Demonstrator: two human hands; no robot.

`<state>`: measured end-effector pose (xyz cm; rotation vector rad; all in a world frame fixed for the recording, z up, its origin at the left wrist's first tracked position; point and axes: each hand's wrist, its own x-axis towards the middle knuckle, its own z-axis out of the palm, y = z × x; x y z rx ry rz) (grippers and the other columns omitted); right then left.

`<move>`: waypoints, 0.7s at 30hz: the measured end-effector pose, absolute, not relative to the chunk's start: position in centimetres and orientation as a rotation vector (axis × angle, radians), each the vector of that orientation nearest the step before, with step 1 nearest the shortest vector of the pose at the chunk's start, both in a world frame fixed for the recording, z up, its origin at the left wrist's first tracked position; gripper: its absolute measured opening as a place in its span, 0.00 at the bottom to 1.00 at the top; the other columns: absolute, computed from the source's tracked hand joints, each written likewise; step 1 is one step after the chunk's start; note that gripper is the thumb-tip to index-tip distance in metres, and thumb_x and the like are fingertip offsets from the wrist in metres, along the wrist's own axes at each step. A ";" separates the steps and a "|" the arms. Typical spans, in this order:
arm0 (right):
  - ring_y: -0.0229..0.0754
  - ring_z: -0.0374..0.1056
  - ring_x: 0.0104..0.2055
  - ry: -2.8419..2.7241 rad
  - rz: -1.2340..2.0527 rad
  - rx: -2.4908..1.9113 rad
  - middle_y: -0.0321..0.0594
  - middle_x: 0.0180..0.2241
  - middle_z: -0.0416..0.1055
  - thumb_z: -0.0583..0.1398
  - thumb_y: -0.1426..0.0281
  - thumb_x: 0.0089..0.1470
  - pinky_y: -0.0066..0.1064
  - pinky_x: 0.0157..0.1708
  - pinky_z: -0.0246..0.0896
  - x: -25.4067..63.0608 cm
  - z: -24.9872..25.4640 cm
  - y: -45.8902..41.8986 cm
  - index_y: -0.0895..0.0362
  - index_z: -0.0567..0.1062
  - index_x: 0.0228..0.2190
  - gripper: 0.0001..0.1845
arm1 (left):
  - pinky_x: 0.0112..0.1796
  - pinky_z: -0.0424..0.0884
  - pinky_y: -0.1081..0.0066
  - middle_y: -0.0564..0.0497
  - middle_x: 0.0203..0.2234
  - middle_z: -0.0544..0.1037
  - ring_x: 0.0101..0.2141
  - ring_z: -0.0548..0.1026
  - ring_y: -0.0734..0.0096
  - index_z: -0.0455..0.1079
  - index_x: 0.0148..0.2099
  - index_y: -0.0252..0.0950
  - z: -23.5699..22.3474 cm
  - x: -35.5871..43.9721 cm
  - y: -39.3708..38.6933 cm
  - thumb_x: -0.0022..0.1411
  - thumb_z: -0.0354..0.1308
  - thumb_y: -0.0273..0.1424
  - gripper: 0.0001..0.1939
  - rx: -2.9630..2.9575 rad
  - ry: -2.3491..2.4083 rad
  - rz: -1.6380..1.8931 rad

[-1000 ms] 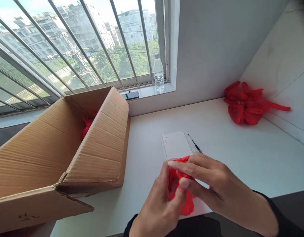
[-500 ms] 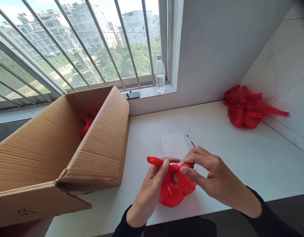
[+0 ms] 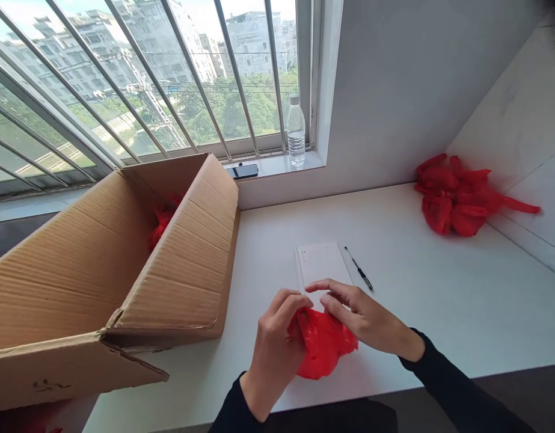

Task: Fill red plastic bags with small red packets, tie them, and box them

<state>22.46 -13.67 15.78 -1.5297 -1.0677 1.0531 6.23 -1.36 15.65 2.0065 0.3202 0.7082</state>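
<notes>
Left hand: closed on the gathered left side of the red plastic bag, knuckles up. Use a firm but soft pinch; thin film like this would likely slip from a loose hold and tear under a hard one.
Red plastic bag: bunched between your hands, over the near part of the bench, its lower part hanging full and crumpled. Take up slack in small folds, and press the air out before drawing anything tight.
Right hand: index finger reaching out, thumb apart from it by the bag's upper edge; whether the hidden fingers grip the film, you cannot tell from here. Pinch with thumb and fingertip pads rather than nails, and pull evenly against the left.
Carton: open, to your left, a red bundle inside. Give your left elbow room beside its panel.
Notebook: flat, just beyond your fingers; lift the film a little so it does not drag the cover.
Pen: lying right of the notebook; mind it with your right wrist.
Red heap: well apart, against the wall at far right.
Sill: phone and upright bottle, out of your working space.
</notes>
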 end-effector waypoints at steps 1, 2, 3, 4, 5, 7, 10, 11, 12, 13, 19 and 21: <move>0.38 0.59 0.29 -1.090 1.088 -1.509 0.30 0.28 0.65 0.51 0.56 0.72 0.32 0.31 0.56 22.4 15.5 -13.6 0.49 0.71 0.56 0.19 | 0.33 0.68 0.76 0.53 0.37 0.73 0.34 0.72 0.76 0.74 0.44 0.41 15.0 6.3 -1.4 0.62 0.55 0.13 0.18 2.057 0.284 0.779; 0.39 0.60 0.30 -1.111 1.117 -1.481 0.31 0.30 0.67 0.52 0.56 0.72 0.32 0.32 0.58 22.4 15.3 -13.5 0.49 0.71 0.55 0.18 | 0.35 0.70 0.76 0.52 0.40 0.74 0.36 0.74 0.75 0.75 0.48 0.43 14.5 6.3 -1.3 0.65 0.54 0.14 0.19 2.099 0.242 0.830; 0.39 0.62 0.32 -1.127 1.132 -1.455 0.33 0.31 0.69 0.52 0.56 0.72 0.33 0.33 0.59 22.4 15.1 -13.4 0.50 0.71 0.53 0.17 | 0.36 0.72 0.76 0.51 0.42 0.74 0.38 0.75 0.74 0.75 0.52 0.44 14.1 6.3 -1.3 0.67 0.54 0.16 0.20 2.133 0.203 0.866; 0.40 0.64 0.33 -1.137 1.132 -1.440 0.34 0.33 0.71 0.52 0.56 0.72 0.33 0.35 0.60 22.4 15.0 -13.3 0.51 0.73 0.50 0.16 | 0.37 0.74 0.76 0.50 0.43 0.74 0.40 0.76 0.73 0.74 0.57 0.45 13.9 6.3 -1.2 0.69 0.54 0.17 0.22 2.165 0.171 0.886; 0.40 0.66 0.35 -1.144 1.113 -1.441 0.35 0.35 0.72 0.52 0.56 0.72 0.34 0.36 0.61 22.3 14.9 -13.2 0.51 0.73 0.46 0.16 | 0.39 0.75 0.75 0.49 0.45 0.74 0.43 0.77 0.72 0.72 0.61 0.46 13.7 6.3 -1.1 0.70 0.54 0.18 0.24 2.195 0.148 0.895; 0.42 0.68 0.41 -1.149 1.021 -1.494 0.37 0.39 0.73 0.52 0.58 0.72 0.34 0.39 0.63 22.1 15.1 -13.2 0.51 0.72 0.41 0.14 | 0.46 0.76 0.70 0.46 0.50 0.75 0.50 0.75 0.67 0.67 0.67 0.46 13.7 6.1 -0.9 0.71 0.54 0.19 0.27 2.251 0.128 0.883; 0.43 0.67 0.51 -1.151 0.851 -1.555 0.38 0.46 0.72 0.52 0.62 0.73 0.35 0.46 0.64 21.9 15.2 -13.4 0.50 0.70 0.43 0.09 | 0.60 0.69 0.58 0.43 0.61 0.72 0.63 0.65 0.59 0.60 0.72 0.43 13.3 5.1 -0.9 0.72 0.53 0.20 0.30 2.356 0.159 0.808; 0.43 0.67 0.51 -1.157 0.802 -1.572 0.38 0.46 0.71 0.51 0.63 0.73 0.35 0.47 0.63 21.9 15.0 -13.7 0.50 0.69 0.43 0.08 | 0.62 0.66 0.56 0.43 0.64 0.70 0.65 0.62 0.58 0.57 0.74 0.42 12.8 4.4 -0.9 0.73 0.52 0.21 0.31 2.392 0.192 0.767; 0.42 0.68 0.48 -1.158 0.758 -1.599 0.37 0.44 0.71 0.51 0.63 0.73 0.36 0.47 0.63 21.9 14.6 -14.0 0.50 0.68 0.43 0.08 | 0.63 0.64 0.56 0.43 0.66 0.68 0.67 0.60 0.58 0.54 0.75 0.41 12.1 3.5 -1.0 0.74 0.50 0.22 0.31 2.426 0.234 0.716; 0.42 0.68 0.45 -1.148 0.722 -1.637 0.37 0.42 0.70 0.50 0.63 0.73 0.36 0.46 0.62 22.1 14.0 -14.5 0.50 0.68 0.42 0.09 | 0.64 0.64 0.55 0.43 0.68 0.67 0.68 0.59 0.58 0.52 0.75 0.41 11.3 2.4 -1.0 0.75 0.48 0.23 0.30 2.458 0.286 0.669; 0.42 0.62 0.34 -0.876 0.684 -1.899 0.34 0.34 0.66 0.50 0.56 0.73 0.35 0.34 0.59 22.5 9.4 -17.7 0.50 0.67 0.39 0.14 | 0.62 0.67 0.52 0.51 0.66 0.70 0.67 0.63 0.61 0.56 0.73 0.53 6.4 -4.0 -0.7 0.77 0.46 0.27 0.28 2.468 0.712 0.481; 0.42 0.64 0.36 -0.753 0.796 -1.808 0.34 0.35 0.67 0.50 0.54 0.72 0.35 0.35 0.62 22.0 8.9 -17.9 0.49 0.68 0.42 0.14 | 0.62 0.67 0.49 0.49 0.68 0.66 0.69 0.59 0.58 0.55 0.74 0.52 6.3 -4.0 -0.8 0.78 0.43 0.31 0.26 2.419 0.740 0.447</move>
